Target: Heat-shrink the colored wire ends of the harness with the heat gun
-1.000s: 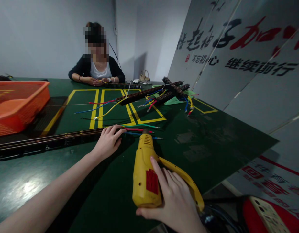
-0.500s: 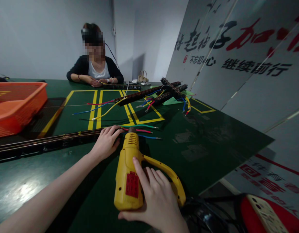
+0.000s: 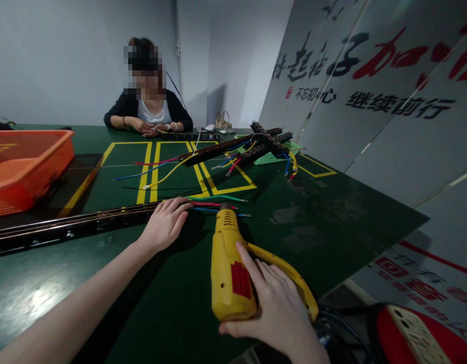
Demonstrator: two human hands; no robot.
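Note:
My right hand (image 3: 273,298) is wrapped around the handle of a yellow heat gun (image 3: 231,273), with a red label on its body. The gun's dark nozzle points away from me, over the green, red and blue wires (image 3: 218,197). Metal lugs cap the wire ends. My left hand (image 3: 166,222) is closed over the right end of a long black strip (image 3: 85,226), where those wires come out. Its fingertips lie by the wires, and what is under the palm is hidden.
An orange plastic basket (image 3: 32,172) stands at the left. Several black strips (image 3: 256,146) with coloured wires lie crossed at the back. A person (image 3: 150,108) sits across the green table (image 3: 173,313). A power strip (image 3: 417,333) lies on something red at lower right.
The heat gun in my right hand has moved right along the wires, from beside my left fingertips toward the lugs. My left hand has barely moved.

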